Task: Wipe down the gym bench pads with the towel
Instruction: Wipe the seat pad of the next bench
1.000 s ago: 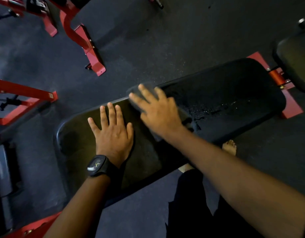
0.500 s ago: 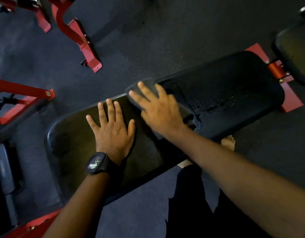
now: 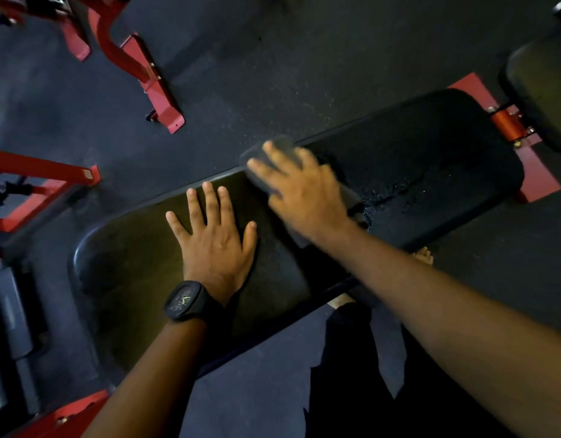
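Towel (image 3: pixel 347 196), a thick grey wad with a blurred outline, lies on the black bench pad (image 3: pixel 431 159) near its middle, reaching the far edge. The right hand (image 3: pixel 304 197) presses down on it, fingers straight and slightly apart. The left hand (image 3: pixel 215 241), a black watch (image 3: pixel 185 300) on its wrist, rests flat on the pad just beside it, fingers spread. Wet droplets (image 3: pixel 386 194) glisten on the pad right of the towel.

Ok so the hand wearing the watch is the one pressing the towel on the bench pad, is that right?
No. The head view shows the towel under the right hand, which wears no watch. The left hand, wearing the watch, rests flat on the bench pad beside it, off the towel.
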A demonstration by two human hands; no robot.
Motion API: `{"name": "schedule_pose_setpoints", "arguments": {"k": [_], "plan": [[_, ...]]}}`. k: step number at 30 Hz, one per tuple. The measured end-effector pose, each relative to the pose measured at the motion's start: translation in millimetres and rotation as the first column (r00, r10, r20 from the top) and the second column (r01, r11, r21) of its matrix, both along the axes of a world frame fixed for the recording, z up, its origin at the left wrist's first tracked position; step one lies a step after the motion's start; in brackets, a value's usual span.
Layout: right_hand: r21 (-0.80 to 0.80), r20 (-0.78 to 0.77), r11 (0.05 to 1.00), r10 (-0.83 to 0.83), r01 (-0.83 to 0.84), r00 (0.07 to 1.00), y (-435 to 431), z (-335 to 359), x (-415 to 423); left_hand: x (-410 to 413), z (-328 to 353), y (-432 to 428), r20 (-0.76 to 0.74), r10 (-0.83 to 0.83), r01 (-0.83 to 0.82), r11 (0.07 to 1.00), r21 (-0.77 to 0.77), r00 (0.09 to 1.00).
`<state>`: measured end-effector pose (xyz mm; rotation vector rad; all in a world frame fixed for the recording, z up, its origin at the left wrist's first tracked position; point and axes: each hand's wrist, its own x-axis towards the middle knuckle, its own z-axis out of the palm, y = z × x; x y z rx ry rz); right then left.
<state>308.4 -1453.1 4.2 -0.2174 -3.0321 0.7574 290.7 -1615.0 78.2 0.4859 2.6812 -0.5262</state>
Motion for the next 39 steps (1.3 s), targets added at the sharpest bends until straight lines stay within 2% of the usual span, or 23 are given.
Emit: {"name": "schedule_pose_setpoints", "arguments": {"k": [3, 5, 8, 10, 12, 14, 15, 17, 18, 20, 24, 26, 28, 30, 33, 36, 39], "plan": [[0.007, 0.121, 0.97, -0.24, 0.241, 0.963, 47.1, -19.0, 16.8, -0.7, -1.6, 5.0, 0.008, 0.013, -0.013, 1.0, 0.003, 1.0], [0.008, 0.103, 0.953, -0.302, 0.302, 0.948, 36.4, -13.1, 56.1, -2.3, -3.5, 8.6, 0.019, 0.008, -0.008, 1.0, 0.017, 1.0], [-0.068, 0.0, 0.973, -0.221, 0.22, 0.975, -20.6, 7.9, 92.9, -1.7, -7.4, 13.8, 0.03, -0.018, 0.017, 1.0, 0.024, 0.999], [-0.124, -0.097, 0.986, -0.124, 0.112, 0.988, -41.9, 12.8, 78.0, -1.0, -9.5, 15.4, 0.034, -0.006, 0.005, 0.999, 0.035, 0.999], [-0.094, -0.141, 0.995, -0.036, 0.022, 0.989, -32.6, 9.1, 39.7, -1.2, -11.3, 15.8, 0.023, 0.007, -0.008, 0.999, 0.037, 1.0], [-0.007, -0.087, 1.0, 0.029, -0.03, 0.996, -4.1, -3.2, 5.3, -1.0, -12.4, 17.9, 0.0, 0.006, -0.006, 1.0, 0.02, 1.0], [0.008, -0.021, 1.0, 0.006, -0.006, 1.0, 15.1, -11.0, -4.6, -1.2, -13.2, 19.6, -0.004, 0.006, -0.006, 1.0, 0.013, 1.0], [0.005, 0.091, 0.988, -0.154, 0.154, 0.984, 50.4, -26.2, -0.9, -3.0, -15.4, 22.4, 0.001, 0.013, -0.013, 1.0, 0.008, 1.0], [0.014, 0.109, 0.973, -0.23, 0.23, 0.967, 59.9, -29.0, 13.5, -3.5, -16.2, 24.2, 0.008, 0.018, -0.018, 1.0, 0.01, 1.0], [0.041, 0.098, 0.96, -0.281, 0.278, 0.955, 55.7, -25.5, 54.6, -4.2, -17.1, 26.5, 0.017, 0.018, -0.018, 1.0, 0.017, 1.0], [-0.037, -0.021, 0.988, -0.149, 0.148, 0.989, -6.1, -2.8, 100.5, -3.0, -16.8, 31.6, 0.029, 0.027, -0.027, 0.999, 0.019, 0.999], [-0.061, -0.108, 0.998, -0.031, 0.025, 0.994, -14.5, -1.4, 76.9, -2.7, -18.3, 35.1, 0.028, 0.044, -0.044, 0.999, 0.02, 0.999], [-0.002, -0.116, 0.999, 0.05, -0.051, 0.992, -1.9, -9.7, 37.1, -3.1, -20.3, 39.2, 0.011, 0.059, -0.059, 0.998, 0.013, 0.998], [0.047, -0.056, 0.999, 0.02, -0.017, 0.998, 28.8, -22.7, 5.0, -3.6, -22.3, 44.5, 0.003, 0.073, -0.073, 0.997, 0.008, 0.997], [0.032, 0.091, 0.982, -0.187, 0.185, 0.978, 76.1, -38.8, 12.8, -4.4, -24.5, 51.9, 0.011, 0.073, -0.073, 0.997, 0.017, 0.997], [0.04, 0.092, 0.962, -0.272, 0.269, 0.958, 66.9, -29.5, 77.1, -2.5, -25.7, 56.9, 0.015, 0.066, -0.066, 0.997, 0.032, 0.998], [-0.052, 0.036, 0.976, -0.21, 0.212, 0.977, 14.2, -8.3, 109.6, -2.7, -26.7, 57.9, 0.027, 0.049, -0.049, 0.999, 0.015, 0.998]]}}
